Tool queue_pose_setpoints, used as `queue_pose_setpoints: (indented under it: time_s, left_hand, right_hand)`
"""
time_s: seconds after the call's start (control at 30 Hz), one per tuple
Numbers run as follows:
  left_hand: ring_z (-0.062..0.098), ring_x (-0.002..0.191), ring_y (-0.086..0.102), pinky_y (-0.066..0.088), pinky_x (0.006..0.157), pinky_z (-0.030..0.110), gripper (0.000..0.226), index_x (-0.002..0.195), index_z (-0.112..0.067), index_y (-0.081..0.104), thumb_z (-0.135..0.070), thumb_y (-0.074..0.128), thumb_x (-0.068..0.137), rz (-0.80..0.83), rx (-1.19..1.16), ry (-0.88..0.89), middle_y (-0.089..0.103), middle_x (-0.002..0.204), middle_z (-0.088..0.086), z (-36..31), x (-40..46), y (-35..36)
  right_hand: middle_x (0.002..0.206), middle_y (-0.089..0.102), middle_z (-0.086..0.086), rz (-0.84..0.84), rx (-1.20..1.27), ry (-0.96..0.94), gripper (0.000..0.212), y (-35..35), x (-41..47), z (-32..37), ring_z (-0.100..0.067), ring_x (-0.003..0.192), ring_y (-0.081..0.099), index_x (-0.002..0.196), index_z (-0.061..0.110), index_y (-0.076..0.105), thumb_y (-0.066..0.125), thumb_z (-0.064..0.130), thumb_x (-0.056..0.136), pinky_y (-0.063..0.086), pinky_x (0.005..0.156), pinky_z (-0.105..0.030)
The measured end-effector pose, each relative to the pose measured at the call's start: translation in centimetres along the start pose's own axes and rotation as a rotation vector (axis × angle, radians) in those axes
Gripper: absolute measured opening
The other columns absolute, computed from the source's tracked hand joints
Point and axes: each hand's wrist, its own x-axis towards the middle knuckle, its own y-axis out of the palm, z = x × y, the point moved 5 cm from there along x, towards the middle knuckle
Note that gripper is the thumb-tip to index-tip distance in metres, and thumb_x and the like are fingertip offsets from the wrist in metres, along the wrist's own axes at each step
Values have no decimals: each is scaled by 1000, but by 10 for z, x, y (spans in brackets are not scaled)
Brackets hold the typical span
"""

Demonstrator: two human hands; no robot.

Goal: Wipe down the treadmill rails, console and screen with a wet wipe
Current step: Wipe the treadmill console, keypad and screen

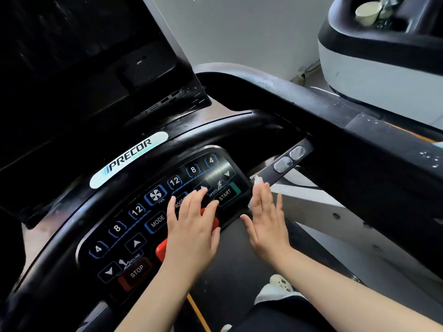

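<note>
A: Grip check — right hand flat, fingers straight, pressing wet wipe against console edge beside START. Left hand open, resting on keypad.
B: Step?
A: Console wiping. Next probably the screen above.

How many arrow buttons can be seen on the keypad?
3 visible: an up arrow and a down arrow by the INCLINE label, and a down arrow above START. The left hand may hide another.

White wet wipe — crumpled against black console.
</note>
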Motion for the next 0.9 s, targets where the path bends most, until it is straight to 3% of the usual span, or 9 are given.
queue_pose_setpoints:
  time_s: [0.1, 0.27, 0.33, 0.43, 0.53, 0.63, 0.73, 0.9]
  left_hand:
    - [26, 120, 38, 14, 106, 51, 60, 109, -17, 61, -27, 84, 55, 5, -7, 16, 53, 127, 12, -1, 0, 0]
    - [26, 121, 39, 15, 105, 51, 61, 111, -16, 60, -26, 84, 55, 21, -16, 39, 53, 127, 12, -1, 1, 1]
    - [26, 121, 38, 15, 105, 51, 61, 111, -16, 61, -26, 84, 55, 28, -17, 47, 53, 127, 12, -2, 2, 1]
    - [25, 120, 38, 16, 104, 52, 62, 110, -14, 64, -25, 85, 53, 37, -18, 54, 55, 126, 13, -4, 4, 1]
    - [26, 119, 38, 16, 104, 52, 62, 110, -13, 65, -25, 85, 52, 39, -10, 60, 55, 126, 13, -5, 6, 1]
    - [26, 119, 39, 16, 104, 52, 64, 110, -13, 65, -25, 86, 51, 37, -7, 62, 56, 125, 14, -9, 8, 3]
    - [27, 119, 39, 17, 104, 53, 64, 111, -12, 65, -25, 86, 51, 38, -8, 65, 57, 124, 13, -16, 12, 6]
    - [26, 118, 40, 18, 103, 53, 63, 107, -13, 67, -26, 87, 49, 20, 2, 67, 58, 123, 12, -28, 21, 8]
  right_hand:
    - [158, -14, -15, -24, -36, -7, 66, 11, -20, 7, -27, 146, -8, 149, 2, -7, 8, 45, 102, -9, 117, -38]
    - [158, -12, -16, 24, -130, -227, 64, 18, -38, 26, -27, 146, -7, 150, 2, -5, 6, 43, 102, 5, 116, -42]
    - [158, -12, -14, 38, -175, -305, 62, 17, -39, 26, -24, 147, -7, 150, 3, -5, 5, 42, 102, 3, 116, -41]
    - [158, -13, -12, 14, -166, -149, 62, 11, -21, 7, -22, 147, -6, 150, 4, -5, 3, 42, 102, -1, 116, -40]
    - [157, 12, -13, 11, 12, 82, 64, -4, 4, -15, -18, 145, 1, 150, 3, 9, 4, 44, 101, 0, 113, -39]
    - [154, 28, -6, 34, 126, 32, 72, -19, 26, -18, -10, 144, 6, 149, 11, 25, -1, 52, 96, -3, 115, -37]
    - [145, 42, -6, 94, 235, -35, 72, -25, 37, -13, -22, 141, 28, 144, 11, 34, 4, 55, 96, 4, 116, -39]
    - [144, 47, -2, 145, -130, -226, 55, -30, 43, -46, -24, 138, 34, 143, 16, 36, 10, 42, 102, 8, 113, -40]
